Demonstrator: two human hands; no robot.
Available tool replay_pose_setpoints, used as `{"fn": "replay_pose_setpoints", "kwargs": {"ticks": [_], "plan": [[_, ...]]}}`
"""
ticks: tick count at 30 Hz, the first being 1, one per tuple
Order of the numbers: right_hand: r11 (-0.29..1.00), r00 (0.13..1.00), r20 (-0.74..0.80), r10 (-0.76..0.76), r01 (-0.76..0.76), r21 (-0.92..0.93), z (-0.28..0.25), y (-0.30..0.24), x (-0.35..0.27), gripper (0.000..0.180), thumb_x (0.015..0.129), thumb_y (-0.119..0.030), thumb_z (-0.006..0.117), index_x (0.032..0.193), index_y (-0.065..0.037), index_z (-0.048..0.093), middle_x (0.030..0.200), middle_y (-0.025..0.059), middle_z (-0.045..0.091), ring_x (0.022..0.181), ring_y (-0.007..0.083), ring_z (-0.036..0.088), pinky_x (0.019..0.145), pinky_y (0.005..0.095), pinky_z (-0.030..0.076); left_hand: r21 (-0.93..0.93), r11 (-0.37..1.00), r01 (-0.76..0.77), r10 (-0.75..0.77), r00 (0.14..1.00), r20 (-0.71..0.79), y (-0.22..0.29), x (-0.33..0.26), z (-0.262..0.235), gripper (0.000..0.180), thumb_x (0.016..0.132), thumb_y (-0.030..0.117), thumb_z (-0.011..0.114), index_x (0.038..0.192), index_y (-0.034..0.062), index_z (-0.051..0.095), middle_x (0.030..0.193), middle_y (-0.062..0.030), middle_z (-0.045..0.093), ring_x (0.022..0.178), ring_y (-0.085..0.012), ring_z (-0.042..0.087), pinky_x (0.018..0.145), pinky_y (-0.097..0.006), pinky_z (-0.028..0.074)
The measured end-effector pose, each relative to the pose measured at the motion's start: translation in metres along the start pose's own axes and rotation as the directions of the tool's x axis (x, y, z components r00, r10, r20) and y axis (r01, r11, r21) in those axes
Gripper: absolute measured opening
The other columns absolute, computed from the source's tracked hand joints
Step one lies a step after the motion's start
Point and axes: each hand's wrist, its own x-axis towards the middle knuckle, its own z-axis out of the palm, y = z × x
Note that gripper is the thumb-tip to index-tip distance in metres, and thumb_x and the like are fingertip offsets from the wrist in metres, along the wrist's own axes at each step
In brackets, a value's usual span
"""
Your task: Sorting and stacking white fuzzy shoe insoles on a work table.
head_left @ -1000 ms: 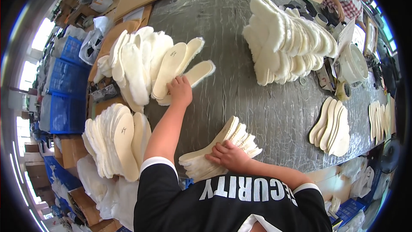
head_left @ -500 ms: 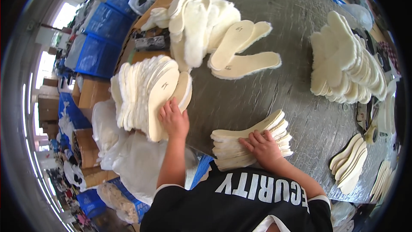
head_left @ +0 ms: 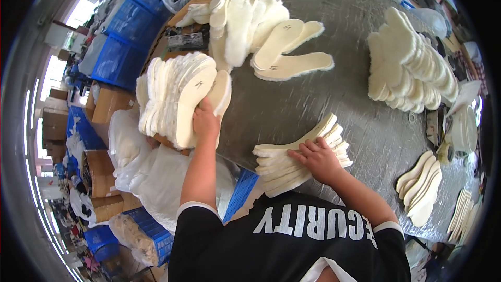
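Note:
My left hand is at the right side of a thick upright stack of cream fleece insoles. Its fingers are closed at the edge between the front insole and a separate insole leaning to the right; the fingertips are partly hidden. My right hand lies over a smaller stack of insoles at the table's near edge, its fingers bent over the upper layers. Farther back lie loose insoles, smooth side up with handwritten marks, beside a heap of fleecy insoles.
A tall insole pile stands at the right of the grey table. Thin insoles lie near its right front edge, close to a tape roll. Blue crates, cardboard boxes and plastic bags crowd the left.
My left fingers have moved from the front insole's face to its edge. The insole on the right now stands farther out from the stack. The right hand remains on the smaller stack.

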Motion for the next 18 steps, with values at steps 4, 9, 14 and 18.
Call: {"fn": "replay_pose_setpoints", "kwargs": {"ticks": [4,9,14,18], "plan": [[1.0,1.0,0.021,-0.002,0.002,-0.004,0.002,-0.007,-0.01,0.052,0.084,-0.018,0.053,0.135,-0.02,0.046,0.107,-0.0004,0.057,0.111,0.0149,0.051,0.099,0.0374,0.031,-0.159,0.986,-0.046,0.015,0.982,-0.191,0.002,0.022,0.007,0.078,0.07,0.021,0.077,0.135,0.0038,0.037,0.115,-0.0271,0.055,0.109,-0.0428,0.052,0.094,-0.046,0.043],[0.998,0.998,-0.062,-0.019,0.015,-0.058,0.02,-0.009,-0.006,0.048,0.085,-0.021,0.052,0.133,-0.02,0.048,0.111,-0.0028,0.056,0.117,0.0152,0.048,0.101,0.0362,0.029,-0.181,0.983,-0.02,0.003,0.996,-0.091,-0.005,0.043,-0.002,0.033,0.086,0.008,0.048,0.117,-0.0009,0.042,0.099,-0.0305,0.063,0.094,-0.0464,0.06,0.082,-0.051,0.047],[0.996,0.999,-0.043,-0.014,0.01,-0.086,0.021,-0.01,-0.007,0.049,0.085,-0.021,0.052,0.134,-0.022,0.047,0.109,-0.0026,0.056,0.115,0.0159,0.049,0.098,0.0348,0.03,-0.023,0.999,-0.035,0.035,0.999,-0.012,-0.004,0.043,-0.027,0.034,0.086,0.006,0.048,0.119,-0.0011,0.043,0.096,-0.0295,0.064,0.094,-0.0413,0.063,0.08,-0.049,0.049],[0.999,0.996,-0.084,-0.006,0.003,-0.043,0.027,-0.014,-0.023,0.05,0.085,-0.021,0.051,0.134,-0.022,0.047,0.108,-0.0033,0.056,0.114,0.016,0.048,0.098,0.0351,0.03,-0.102,0.985,-0.138,0.129,0.988,-0.085,0.012,0.019,-0.056,0.041,0.083,0.004,0.052,0.124,0.0026,0.047,0.097,-0.025,0.065,0.095,-0.0403,0.062,0.08,-0.048,0.049]]}}
